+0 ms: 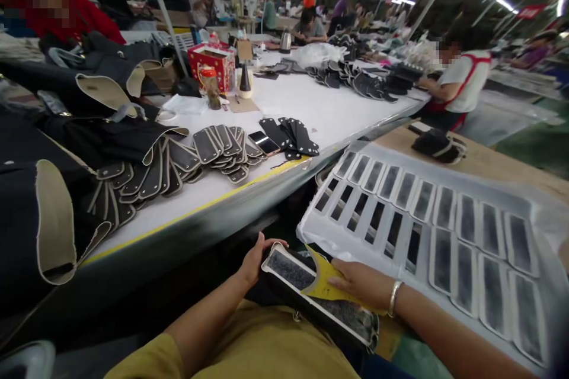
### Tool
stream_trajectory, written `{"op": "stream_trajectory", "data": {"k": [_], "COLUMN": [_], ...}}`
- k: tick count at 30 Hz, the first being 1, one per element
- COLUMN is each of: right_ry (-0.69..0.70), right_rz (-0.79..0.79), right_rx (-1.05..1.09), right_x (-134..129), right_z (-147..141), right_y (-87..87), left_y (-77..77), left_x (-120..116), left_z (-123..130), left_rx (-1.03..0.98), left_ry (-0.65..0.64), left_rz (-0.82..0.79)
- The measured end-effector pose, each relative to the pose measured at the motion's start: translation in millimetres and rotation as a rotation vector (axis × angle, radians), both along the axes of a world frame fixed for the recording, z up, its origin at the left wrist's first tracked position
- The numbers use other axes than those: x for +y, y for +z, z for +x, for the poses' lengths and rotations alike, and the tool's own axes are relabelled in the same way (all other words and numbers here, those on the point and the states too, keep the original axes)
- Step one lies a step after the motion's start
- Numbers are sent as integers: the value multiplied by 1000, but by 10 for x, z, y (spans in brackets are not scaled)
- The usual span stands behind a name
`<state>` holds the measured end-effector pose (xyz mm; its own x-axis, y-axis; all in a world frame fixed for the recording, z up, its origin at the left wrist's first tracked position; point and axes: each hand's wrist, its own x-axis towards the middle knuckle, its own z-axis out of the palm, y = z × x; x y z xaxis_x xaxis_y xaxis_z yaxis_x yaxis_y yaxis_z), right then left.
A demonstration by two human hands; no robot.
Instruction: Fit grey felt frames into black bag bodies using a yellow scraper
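In front of my lap lies a long black bag piece point(288, 272) with a pale rim and a fuzzy dark grey strip inside it. My left hand point(254, 262) grips its far left end, thumb up, with some fingers hidden behind the edge. My right hand point(367, 285) is closed on a yellow flat scraper-like piece point(326, 275) with a concave end, which lies across the middle of the grey strip. To the right, a white sheet point(306, 228) bears rows of pale-edged dark strips point(444, 260).
On the white table point(284, 95) lie fanned dark panels point(151, 174), a phone point(264, 142), black pieces point(296, 136), a jar point(211, 89) and a red box point(212, 65). Black bags point(26, 213) are heaped at left. A co-worker point(466, 83) sits at far right.
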<state>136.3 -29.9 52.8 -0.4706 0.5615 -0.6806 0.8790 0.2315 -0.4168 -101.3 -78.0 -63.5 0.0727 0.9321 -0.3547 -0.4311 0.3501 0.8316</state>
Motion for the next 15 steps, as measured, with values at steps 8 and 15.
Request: {"op": "stream_trajectory", "data": {"k": [8, 15], "right_ry": [279, 311], "right_rz": [363, 536], "right_rx": [-241, -151], "right_x": [381, 590], "right_z": [-673, -995], "right_y": [-198, -389], "left_y": [-19, 78], "left_x": [40, 146], "left_z": [-3, -24], "left_rx": [-170, -121], "left_ry": [144, 107], "left_rz": [-79, -205]}}
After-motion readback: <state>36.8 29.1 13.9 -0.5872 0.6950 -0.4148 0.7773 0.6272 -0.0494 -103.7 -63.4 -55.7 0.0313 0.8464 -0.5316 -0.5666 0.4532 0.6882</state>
